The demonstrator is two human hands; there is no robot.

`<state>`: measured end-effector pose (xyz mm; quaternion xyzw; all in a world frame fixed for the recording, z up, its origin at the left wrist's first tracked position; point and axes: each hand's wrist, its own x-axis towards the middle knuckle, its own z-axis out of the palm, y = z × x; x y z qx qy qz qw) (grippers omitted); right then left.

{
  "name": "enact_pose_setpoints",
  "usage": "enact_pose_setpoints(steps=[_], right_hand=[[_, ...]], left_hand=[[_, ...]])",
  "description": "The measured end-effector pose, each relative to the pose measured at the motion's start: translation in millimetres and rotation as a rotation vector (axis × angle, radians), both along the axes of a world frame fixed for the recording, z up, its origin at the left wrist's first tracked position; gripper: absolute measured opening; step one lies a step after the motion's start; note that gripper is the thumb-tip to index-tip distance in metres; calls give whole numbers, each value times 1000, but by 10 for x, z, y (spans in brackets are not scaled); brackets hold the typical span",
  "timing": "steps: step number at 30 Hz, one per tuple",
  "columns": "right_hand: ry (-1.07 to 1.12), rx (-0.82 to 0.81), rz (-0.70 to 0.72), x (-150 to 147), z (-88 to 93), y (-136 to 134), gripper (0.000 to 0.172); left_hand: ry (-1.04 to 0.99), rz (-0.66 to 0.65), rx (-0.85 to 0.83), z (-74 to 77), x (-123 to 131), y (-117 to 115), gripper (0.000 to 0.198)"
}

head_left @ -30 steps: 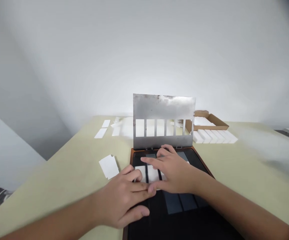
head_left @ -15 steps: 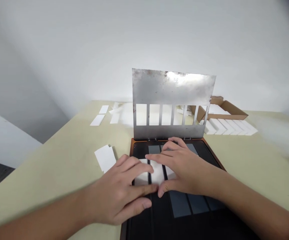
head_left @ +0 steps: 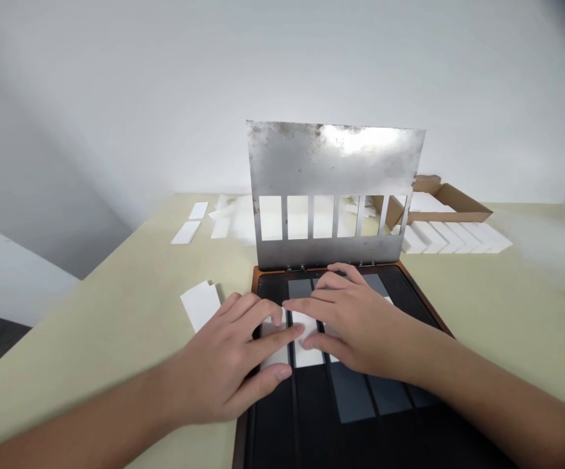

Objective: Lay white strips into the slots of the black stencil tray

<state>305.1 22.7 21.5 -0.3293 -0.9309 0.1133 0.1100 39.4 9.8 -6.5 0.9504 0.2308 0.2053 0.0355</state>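
Note:
A white card (head_left: 310, 357) lies in a slot of the black jig (head_left: 272, 423), with another white card (head_left: 276, 356) beside it on the left. My left hand (head_left: 236, 361) is over the left card, fingers apart, its index fingertip on the middle card. From the right, my right hand (head_left: 355, 319) reaches across with fingers spread, index finger at the middle card's top edge and thumb over its right side. More white cards are partly hidden under it. Hinged to the jig's far edge, a metal plate (head_left: 335, 159) with rectangular cutouts stands upright.
A loose stack of white cards (head_left: 199, 305) lies left of the jig. Further back are more cards (head_left: 186, 232). Behind the plate on the right, a cardboard box (head_left: 463, 200) holds white cards, with a fanned row of white stacks (head_left: 458, 238) before it.
My left index finger has moved up from the middle card's lower edge onto its face. My right thumb has also moved up from that edge. The view has shifted slightly.

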Motion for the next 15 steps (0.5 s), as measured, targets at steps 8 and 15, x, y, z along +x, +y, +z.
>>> enact_pose_setpoints(steps=[8,15], right_hand=[[-22,43,-14,-20,-53,33,37],[-29,26,-2,-17,-50,33,45]], left_hand=[[0,-314,49,175,71,-30,41],[-9,-230,-14,165,80,-2,33]])
